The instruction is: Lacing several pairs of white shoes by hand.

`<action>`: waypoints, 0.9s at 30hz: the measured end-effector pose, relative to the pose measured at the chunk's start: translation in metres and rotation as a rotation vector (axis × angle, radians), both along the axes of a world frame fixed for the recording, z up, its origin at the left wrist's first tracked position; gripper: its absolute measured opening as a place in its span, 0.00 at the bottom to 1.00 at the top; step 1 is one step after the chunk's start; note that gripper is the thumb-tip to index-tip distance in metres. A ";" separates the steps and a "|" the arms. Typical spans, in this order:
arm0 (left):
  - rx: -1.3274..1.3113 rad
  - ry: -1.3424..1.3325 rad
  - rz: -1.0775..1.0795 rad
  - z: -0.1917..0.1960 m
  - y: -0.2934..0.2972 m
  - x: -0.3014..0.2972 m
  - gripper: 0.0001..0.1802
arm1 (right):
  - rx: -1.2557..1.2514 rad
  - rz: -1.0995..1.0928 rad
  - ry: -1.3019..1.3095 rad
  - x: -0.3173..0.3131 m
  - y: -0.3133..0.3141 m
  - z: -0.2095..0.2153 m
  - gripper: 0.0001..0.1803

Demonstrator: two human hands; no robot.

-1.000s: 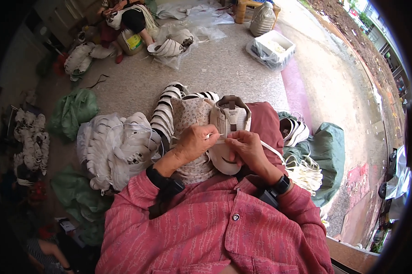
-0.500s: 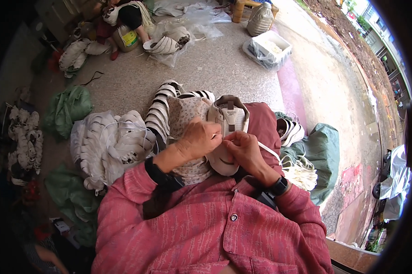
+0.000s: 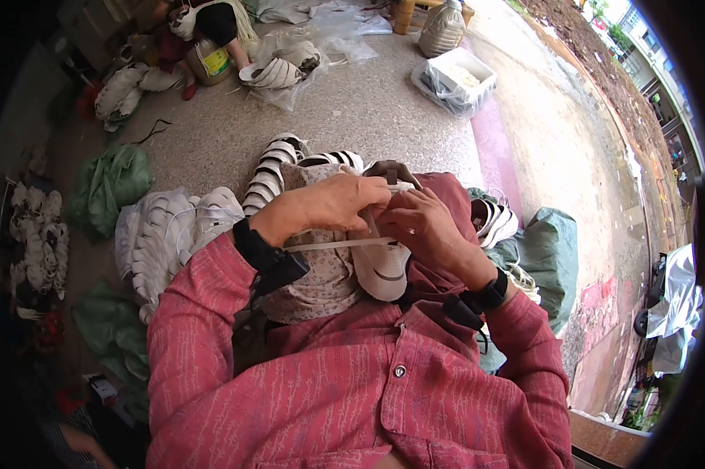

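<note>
A pale sneaker (image 3: 380, 275) rests on my lap, toe toward me, its dark brown collar pointing away. My left hand (image 3: 329, 205) is closed over the left side of the shoe's opening, fingers bent; what is in its fingertips is hidden. From the right, my right hand (image 3: 430, 227) curls over the same opening, fingers pinched on a flat whitish shoelace. A length of that shoelace (image 3: 340, 245) stretches across the toe area toward my left wrist. Beneath the shoe lies a flower-patterned cloth (image 3: 313, 289) on my left leg.
Strung white shoes (image 3: 161, 242) are piled at my left, with striped ones (image 3: 270, 176) ahead. Green sacks (image 3: 114, 187) lie farther left, another (image 3: 552, 258) at right beside a shoe (image 3: 493, 223). A white bin (image 3: 466, 82) stands ahead; another person (image 3: 219, 31) sits at far left.
Both hands have moved from the toe area up to the shoe's opening. The shoelace, earlier hanging to the right, now crosses the shoe toward my left wrist.
</note>
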State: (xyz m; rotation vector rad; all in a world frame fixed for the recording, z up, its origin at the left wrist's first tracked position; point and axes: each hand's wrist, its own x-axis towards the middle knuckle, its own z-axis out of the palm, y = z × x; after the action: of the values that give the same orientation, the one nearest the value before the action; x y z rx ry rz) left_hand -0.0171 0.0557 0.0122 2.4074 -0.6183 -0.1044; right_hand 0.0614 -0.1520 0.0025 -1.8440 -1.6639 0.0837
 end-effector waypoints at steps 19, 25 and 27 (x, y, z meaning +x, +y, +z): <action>-0.148 0.075 0.232 -0.020 -0.033 -0.014 0.10 | 0.104 -0.078 1.510 0.051 -0.043 0.035 0.11; -0.366 0.394 0.227 -0.008 -0.025 -0.008 0.05 | 0.426 0.161 1.736 0.084 -0.059 0.009 0.10; -0.375 0.427 0.213 -0.006 -0.024 -0.008 0.04 | 0.730 0.073 1.577 0.143 -0.091 -0.001 0.10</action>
State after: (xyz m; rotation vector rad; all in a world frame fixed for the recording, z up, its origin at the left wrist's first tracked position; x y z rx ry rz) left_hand -0.0248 0.0318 0.0066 1.9859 -0.1639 -0.3664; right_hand 0.2045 -0.2425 0.0017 -0.6431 -0.4564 0.6567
